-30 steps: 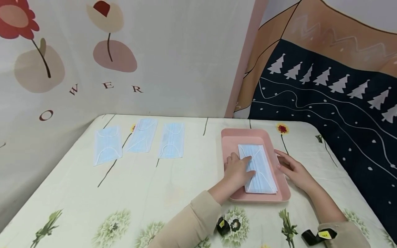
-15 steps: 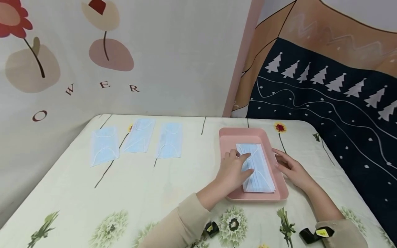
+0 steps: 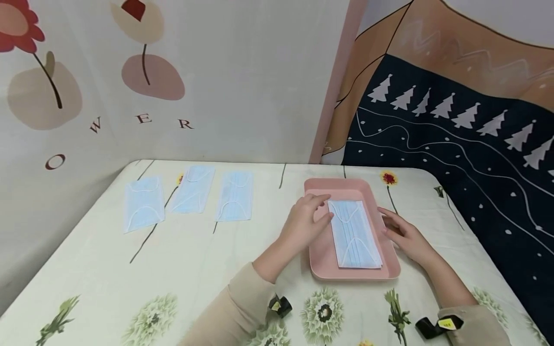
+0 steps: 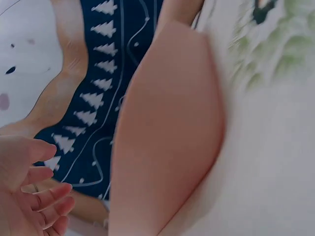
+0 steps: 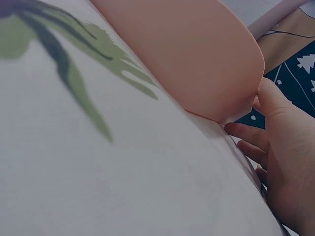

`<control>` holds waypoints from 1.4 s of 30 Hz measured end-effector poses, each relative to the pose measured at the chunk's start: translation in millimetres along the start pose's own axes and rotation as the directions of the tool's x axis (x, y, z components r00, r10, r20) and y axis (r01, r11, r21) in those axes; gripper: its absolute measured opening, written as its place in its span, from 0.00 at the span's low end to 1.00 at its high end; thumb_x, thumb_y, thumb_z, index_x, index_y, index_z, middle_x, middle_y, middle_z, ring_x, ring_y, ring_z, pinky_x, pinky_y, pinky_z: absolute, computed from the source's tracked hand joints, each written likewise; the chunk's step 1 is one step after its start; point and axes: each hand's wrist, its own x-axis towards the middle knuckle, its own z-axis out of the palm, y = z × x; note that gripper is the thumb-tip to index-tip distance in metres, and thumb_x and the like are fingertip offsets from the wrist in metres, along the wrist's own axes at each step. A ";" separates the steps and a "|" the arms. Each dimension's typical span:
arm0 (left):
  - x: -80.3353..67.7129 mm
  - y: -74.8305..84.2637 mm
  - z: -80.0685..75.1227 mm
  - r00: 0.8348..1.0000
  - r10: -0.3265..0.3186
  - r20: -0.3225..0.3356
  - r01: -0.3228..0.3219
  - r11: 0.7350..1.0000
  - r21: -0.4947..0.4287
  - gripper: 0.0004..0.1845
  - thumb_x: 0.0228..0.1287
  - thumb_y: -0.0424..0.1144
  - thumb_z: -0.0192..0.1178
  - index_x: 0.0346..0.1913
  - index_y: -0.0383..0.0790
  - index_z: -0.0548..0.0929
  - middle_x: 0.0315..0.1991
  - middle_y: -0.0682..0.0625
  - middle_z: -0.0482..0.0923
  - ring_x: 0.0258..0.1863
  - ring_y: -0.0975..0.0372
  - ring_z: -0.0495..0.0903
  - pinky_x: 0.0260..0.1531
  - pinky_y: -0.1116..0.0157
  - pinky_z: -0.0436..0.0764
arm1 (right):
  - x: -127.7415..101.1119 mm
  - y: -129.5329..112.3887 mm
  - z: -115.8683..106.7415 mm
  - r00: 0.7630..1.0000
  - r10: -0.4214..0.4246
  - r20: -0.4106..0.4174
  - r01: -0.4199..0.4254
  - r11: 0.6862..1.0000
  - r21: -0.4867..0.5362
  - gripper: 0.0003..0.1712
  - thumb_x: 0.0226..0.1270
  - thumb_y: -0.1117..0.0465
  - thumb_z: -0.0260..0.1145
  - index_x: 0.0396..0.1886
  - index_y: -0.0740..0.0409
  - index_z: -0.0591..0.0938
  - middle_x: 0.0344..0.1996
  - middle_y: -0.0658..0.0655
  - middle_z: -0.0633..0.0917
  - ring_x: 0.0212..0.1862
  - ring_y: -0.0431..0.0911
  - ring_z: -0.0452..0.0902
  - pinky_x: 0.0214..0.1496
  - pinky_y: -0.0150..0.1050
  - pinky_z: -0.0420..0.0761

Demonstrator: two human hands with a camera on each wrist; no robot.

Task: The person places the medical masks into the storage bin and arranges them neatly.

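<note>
A pink tray (image 3: 319, 262) stands on the flowered tablecloth, with a stack of blue face masks (image 3: 355, 235) lying in it. My left hand (image 3: 305, 218) hovers over the tray's left rim, fingers relaxed and empty, just left of the stack. My right hand (image 3: 398, 230) rests on the cloth against the tray's right side. In the right wrist view the thumb and fingers of that hand (image 5: 280, 162) touch the tray's wall (image 5: 197, 49). The left wrist view shows the tray's side (image 4: 167, 137) and my loose left fingers (image 4: 29, 196).
Three single blue masks (image 3: 144, 202) (image 3: 193, 189) (image 3: 235, 194) lie side by side at the table's far left. A flower-print wall cloth hangs behind, and a dark tree-print cloth (image 3: 454, 144) on the right. The table's right edge is close to my right arm.
My left hand lay on the mask stack before; it has lifted off and moved left to the tray's rim. The right hand has stayed beside the tray.
</note>
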 end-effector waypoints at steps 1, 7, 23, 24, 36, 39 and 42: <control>1.1 -2.1 -3.0 1.000 -0.009 -0.009 0.008 1.000 -0.010 0.23 0.64 0.40 0.62 0.62 0.39 0.76 0.49 0.46 0.78 0.48 0.57 0.75 0.47 0.61 0.75 | -0.1 0.3 0.1 1.000 0.001 0.001 -0.001 1.000 0.001 0.32 0.74 0.62 0.56 0.74 0.56 0.59 0.57 0.69 0.75 0.54 0.26 0.68 0.52 0.19 0.67; 9.1 -21.2 -21.7 0.996 -0.070 -0.059 0.065 0.995 -0.081 0.25 0.65 0.38 0.61 0.64 0.38 0.74 0.50 0.43 0.77 0.48 0.53 0.76 0.45 0.58 0.77 | -0.6 1.3 0.5 1.000 -0.006 0.003 0.006 1.000 0.015 0.31 0.74 0.62 0.55 0.74 0.57 0.59 0.56 0.70 0.75 0.53 0.26 0.68 0.52 0.20 0.68; 12.6 -91.3 -74.6 0.943 -0.300 -0.147 0.286 0.952 -0.106 0.29 0.66 0.40 0.61 0.68 0.38 0.68 0.59 0.36 0.66 0.55 0.46 0.69 0.50 0.50 0.73 | -1.7 -1.2 -0.3 1.000 0.023 0.006 -0.022 1.000 -0.008 0.32 0.74 0.61 0.56 0.75 0.55 0.58 0.57 0.68 0.74 0.54 0.26 0.67 0.52 0.19 0.67; 11.4 -95.8 -76.8 0.938 -0.316 -0.144 0.303 0.947 -0.103 0.29 0.66 0.40 0.60 0.68 0.38 0.67 0.60 0.35 0.64 0.56 0.45 0.67 0.51 0.49 0.72 | -1.6 -1.4 -0.2 1.000 0.024 0.005 -0.024 1.000 -0.010 0.32 0.74 0.61 0.56 0.75 0.55 0.58 0.57 0.68 0.74 0.54 0.26 0.67 0.52 0.19 0.67; -1.4 -141.3 -86.9 0.878 -0.466 -0.111 0.459 0.885 -0.082 0.32 0.67 0.42 0.59 0.71 0.37 0.63 0.65 0.29 0.56 0.64 0.39 0.57 0.58 0.42 0.66 | -2.3 -1.7 0.2 0.999 0.032 0.003 -0.032 0.999 -0.005 0.32 0.74 0.60 0.56 0.74 0.55 0.58 0.58 0.68 0.74 0.54 0.27 0.67 0.52 0.20 0.67; -3.6 -148.7 -85.9 0.863 -0.493 -0.112 0.489 0.870 -0.061 0.32 0.66 0.41 0.60 0.70 0.36 0.64 0.65 0.29 0.57 0.64 0.38 0.56 0.59 0.42 0.64 | -2.2 -1.9 0.5 0.999 0.033 0.003 -0.033 0.999 -0.003 0.33 0.74 0.60 0.56 0.75 0.55 0.58 0.58 0.68 0.74 0.54 0.27 0.67 0.52 0.20 0.67; -4.7 -154.2 -84.7 0.852 -0.509 -0.122 0.509 0.860 -0.033 0.32 0.65 0.40 0.61 0.69 0.35 0.65 0.64 0.28 0.57 0.63 0.37 0.56 0.59 0.41 0.61 | -1.8 -2.3 0.8 0.999 0.035 0.004 -0.035 0.999 -0.008 0.33 0.74 0.60 0.56 0.75 0.54 0.58 0.58 0.68 0.74 0.54 0.28 0.67 0.52 0.20 0.67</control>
